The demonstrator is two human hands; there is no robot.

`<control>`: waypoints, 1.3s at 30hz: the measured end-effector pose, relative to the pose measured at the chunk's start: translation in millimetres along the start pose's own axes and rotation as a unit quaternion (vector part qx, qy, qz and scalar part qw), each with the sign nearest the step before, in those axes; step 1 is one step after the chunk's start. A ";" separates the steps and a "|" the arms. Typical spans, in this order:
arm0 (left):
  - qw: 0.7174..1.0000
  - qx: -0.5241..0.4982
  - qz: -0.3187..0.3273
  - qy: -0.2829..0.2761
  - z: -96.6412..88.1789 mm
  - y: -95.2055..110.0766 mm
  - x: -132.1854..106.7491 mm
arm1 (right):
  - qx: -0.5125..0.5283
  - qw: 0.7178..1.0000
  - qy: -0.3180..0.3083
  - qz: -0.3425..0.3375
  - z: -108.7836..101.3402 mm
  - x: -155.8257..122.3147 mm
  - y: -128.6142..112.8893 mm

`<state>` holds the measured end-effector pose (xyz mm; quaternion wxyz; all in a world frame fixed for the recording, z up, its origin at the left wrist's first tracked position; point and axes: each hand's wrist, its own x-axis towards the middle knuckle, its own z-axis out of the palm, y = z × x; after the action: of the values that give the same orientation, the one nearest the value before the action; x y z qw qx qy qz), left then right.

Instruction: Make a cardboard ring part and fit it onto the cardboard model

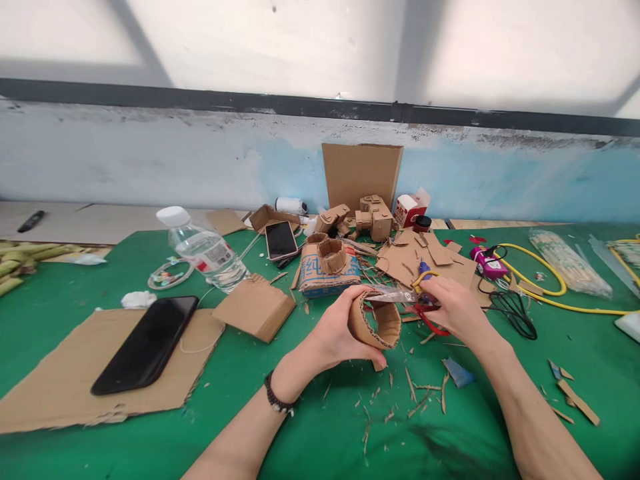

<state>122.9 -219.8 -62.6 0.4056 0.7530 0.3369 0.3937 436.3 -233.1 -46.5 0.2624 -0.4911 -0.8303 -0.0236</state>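
My left hand (334, 331) is closed around a curved ring of corrugated cardboard (379, 325), holding it above the green mat (280, 400). My right hand (450, 308) grips a pair of scissors (400, 295) with red and yellow handles. The blades point left and meet the top edge of the cardboard ring. A dark bead bracelet sits on my left wrist. Small cardboard scraps (415, 390) lie on the mat below both hands.
A black phone (147, 343) lies on a flat cardboard sheet (60, 380) at left. Behind are a water bottle (203, 250), a second phone (281, 239), cardboard models (373, 217), a pink glue gun (487, 263) and a yellow cable (555, 287).
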 end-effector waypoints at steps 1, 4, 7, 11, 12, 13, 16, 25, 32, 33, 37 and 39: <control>1.000 -0.005 -0.006 -0.002 0.3 0.8 -0.1 | 0.001 1.000 -0.003 0.001 -0.5 0.2 0.7; 1.000 -0.021 -0.014 -0.011 0.7 2.7 -0.3 | 0.004 1.000 -0.003 -0.001 -0.8 0.2 3.3; 0.999 -0.032 -0.015 -0.019 0.1 4.8 -0.4 | -0.007 1.000 -0.008 -0.007 -0.4 -0.9 6.1; 0.999 -0.044 -0.014 -0.020 -1.7 8.3 -0.2 | -0.039 0.999 -0.009 -0.009 -1.5 -4.0 8.7; 0.998 -0.049 -0.014 -0.022 -2.3 9.3 -0.2 | -0.047 0.999 -0.008 -0.010 -2.0 -4.9 9.0; 0.998 -0.055 -0.015 -0.024 -3.1 10.5 -0.3 | -0.054 0.998 -0.009 -0.011 -2.6 -5.9 9.2; 0.996 -0.076 -0.025 -0.037 -6.7 15.7 -1.0 | -0.072 0.997 -0.012 -0.020 -4.6 -8.5 9.6; 0.990 -0.112 -0.046 -0.069 -21.6 31.5 -1.5 | -0.050 0.999 -0.021 0.005 -1.4 -7.4 7.2; 0.981 -0.117 -0.033 -0.151 -11.3 34.7 2.2 | -0.005 0.998 -0.064 -0.024 1.6 0.3 -14.9; 0.980 -0.113 -0.036 -0.158 -9.3 35.5 2.5 | -0.001 0.997 -0.067 -0.032 1.5 0.9 -16.3; 0.981 -0.112 -0.061 -0.144 -6.4 35.0 1.9 | 0.030 0.998 -0.062 0.005 -0.1 1.8 -14.5; 0.981 -0.115 -0.084 -0.132 -7.5 31.3 1.4 | 0.063 0.995 -0.058 0.057 -0.8 1.8 -12.3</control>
<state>123.0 -229.9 -32.0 0.5621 0.7156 0.2945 0.2919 425.8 -238.3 -42.3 0.2449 -0.5207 -0.8147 0.0722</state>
